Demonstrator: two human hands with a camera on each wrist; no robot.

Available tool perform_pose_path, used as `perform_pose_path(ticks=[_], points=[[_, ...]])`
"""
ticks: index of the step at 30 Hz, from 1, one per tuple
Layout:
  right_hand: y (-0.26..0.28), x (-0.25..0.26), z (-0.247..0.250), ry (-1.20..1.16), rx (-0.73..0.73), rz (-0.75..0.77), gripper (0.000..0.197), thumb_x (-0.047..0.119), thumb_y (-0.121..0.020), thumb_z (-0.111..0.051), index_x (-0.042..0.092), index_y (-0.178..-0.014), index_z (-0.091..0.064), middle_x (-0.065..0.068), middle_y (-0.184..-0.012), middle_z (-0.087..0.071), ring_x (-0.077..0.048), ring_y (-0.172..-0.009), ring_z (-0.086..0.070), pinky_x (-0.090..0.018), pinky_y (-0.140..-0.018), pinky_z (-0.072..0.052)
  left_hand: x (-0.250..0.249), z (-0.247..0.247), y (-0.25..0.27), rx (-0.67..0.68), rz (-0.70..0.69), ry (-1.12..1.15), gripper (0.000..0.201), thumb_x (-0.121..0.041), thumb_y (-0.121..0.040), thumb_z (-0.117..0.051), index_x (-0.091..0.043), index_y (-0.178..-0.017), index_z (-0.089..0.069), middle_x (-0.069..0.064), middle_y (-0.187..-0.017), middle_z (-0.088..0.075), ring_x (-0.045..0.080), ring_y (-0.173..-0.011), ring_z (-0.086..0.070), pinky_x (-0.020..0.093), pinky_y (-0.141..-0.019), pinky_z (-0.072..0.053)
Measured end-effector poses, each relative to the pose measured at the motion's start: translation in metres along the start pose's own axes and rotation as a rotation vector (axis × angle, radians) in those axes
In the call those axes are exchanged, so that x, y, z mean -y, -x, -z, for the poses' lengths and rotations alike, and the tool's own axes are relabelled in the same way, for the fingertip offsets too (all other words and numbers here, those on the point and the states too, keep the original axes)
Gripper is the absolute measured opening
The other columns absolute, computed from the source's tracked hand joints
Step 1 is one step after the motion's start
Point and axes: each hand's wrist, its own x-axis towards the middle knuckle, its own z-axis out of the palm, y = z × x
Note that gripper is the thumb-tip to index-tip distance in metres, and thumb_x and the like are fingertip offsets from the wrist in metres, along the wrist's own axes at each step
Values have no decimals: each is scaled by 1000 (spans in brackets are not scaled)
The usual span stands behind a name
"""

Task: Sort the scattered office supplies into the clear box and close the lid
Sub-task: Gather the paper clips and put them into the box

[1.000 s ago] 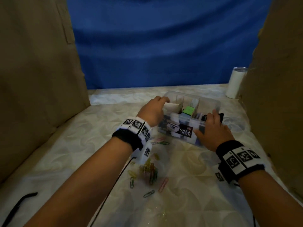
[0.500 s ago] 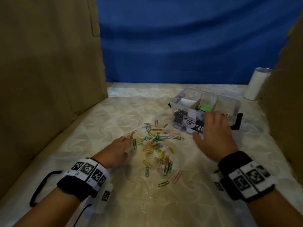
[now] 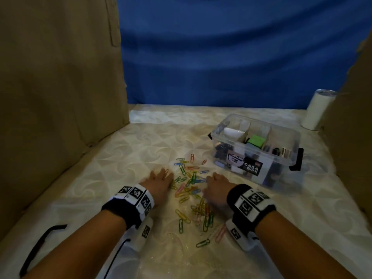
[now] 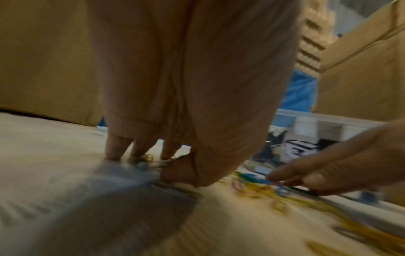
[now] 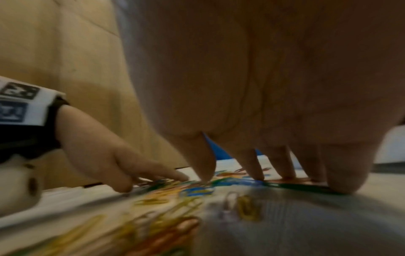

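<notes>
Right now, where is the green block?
In the head view, the green block sits inside the clear box, right of the paper clips.

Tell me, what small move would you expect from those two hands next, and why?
Probably sweeping together to bunch the paper clips into one pile. The left hand and right hand lie on either side of the scatter, fingers extended onto the tabletop, gripping nothing. The clear box sits open just beyond, right of the scatter, so a gathered pile could go there.
</notes>
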Motion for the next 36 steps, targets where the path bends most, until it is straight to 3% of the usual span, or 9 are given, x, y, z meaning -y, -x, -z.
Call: perform_pose_path(ticks=[4,6,10,13,20,24,26,31,36], points=[[32,-3,-20,47,51,126,59,31,-102,-29,12,-153,-5,-12,-161,5,-30,-149,1,-42,-121,-10,-24,-5,48,88,-109,-38,77,-10,-96,-40,-22,-151,13,8,-159,20,36,-147,11,48,-121,-10],[49,-4,-23,23,87,175,53,30,-102,-29,10,-150,-19,-13,-159,-9,-31,-147,-12,-41,-119,-17,-27,-1,67,180,-163,-15,79,-11,-96,-42,-25,-152,12,4,-159,20,30,-148,9,43,-121,-12],[50,0,2,-66,47,185,39,30,-98,-35,9,-126,-51,-12,-130,-50,-32,-120,-51,-43,-103,-42,-28,25,64,108,-259,-16,63,-12,-90,-50,-24,-148,-27,1,-154,-28,24,-135,-39,39,-110,-38],[29,12,36,-28,-62,178,42,26,-100,-38,9,-139,-42,-13,-142,-43,-30,-127,-47,-37,-105,-40,-30,50,22,-63,-185,-58,61,-14,-93,-48,-17,-149,-25,10,-153,-29,31,-136,-37,44,-110,-36],[-80,28,54,63,-138,-9,46,36,-100,-33,7,-136,-38,-17,-142,-42,-34,-125,-47,-44,-103,-41,-11,64,-74,-106,-98,-4,74,-6,-96,-45,-27,-153,-3,6,-162,-2,30,-146,-21,43,-113,-32],[-108,28,42,114,-83,8,62,40,-101,-32,11,-152,-13,-11,-160,-13,-33,-145,-20,-46,-116,-21,-11,59,-87,-33,-96,-142,86,-2,-91,-51,-33,-152,0,2,-162,2,33,-146,-19,48,-112,-33],[-111,29,39,143,-6,82,60,34,-102,-32,15,-153,-6,-7,-162,0,-26,-149,-7,-45,-118,-12,-12,56,-85,26,-92,-177,84,-4,-92,-51,-30,-152,3,2,-162,7,37,-147,-9,50,-116,-25],[-77,24,23,162,31,194,51,20,-104,-28,8,-152,-15,-12,-161,-8,-27,-148,-7,-43,-118,-6,-10,37,-63,36,-109,-185,78,-12,-97,-47,-21,-153,7,5,-161,12,34,-148,0,48,-117,-19],[-23,17,-3,165,104,249,59,30,-103,-27,17,-154,0,-4,-162,7,-32,-149,5,-46,-121,2,-21,17,-14,68,-98,-170,68,-22,-102,-37,-22,-152,9,5,-161,15,30,-149,2,47,-119,-16]])
